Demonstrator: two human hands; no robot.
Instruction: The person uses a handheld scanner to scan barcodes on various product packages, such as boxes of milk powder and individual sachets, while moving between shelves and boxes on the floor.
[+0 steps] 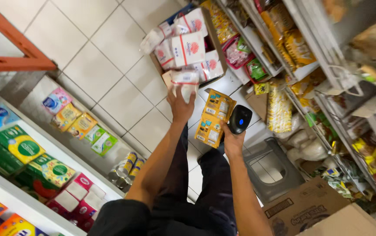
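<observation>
While the camera looked straight down between two sets of shop shelving, the left hand (180,106) reached forward near the middle of the frame, its fingers closed around a clear plastic packet (185,81) with a red band and white contents. That packet was held just below an open cardboard box (214,46) at the top centre, which lay on the white tiled floor (105,57) crammed with similar white packets with red emblems (188,47). To the right of centre, the right hand (233,140) was wrapped around the grip of a black handheld barcode scanner (240,118), whose head pointed up the frame. Touching the scanner's left side were two yellow-orange snack packs (214,117), one overlapping the other; whether the right hand's fingers also held them or they merely rested against it could not be told. Both forearms ran down towards the bottom centre, over dark trousers (216,183).

Along the left edge, a white shelf (61,153) carried green boxes (19,146), pastel pouches (81,124) and red-and-white cartons (78,192), with a few tins (129,164) lower down. On the right, wire racks (327,57) held yellow and orange snack bags (295,46). A grey plastic stool (271,168) stood beside the person's leg, and a brown cardboard carton (306,207) filled the lower right corner.
</observation>
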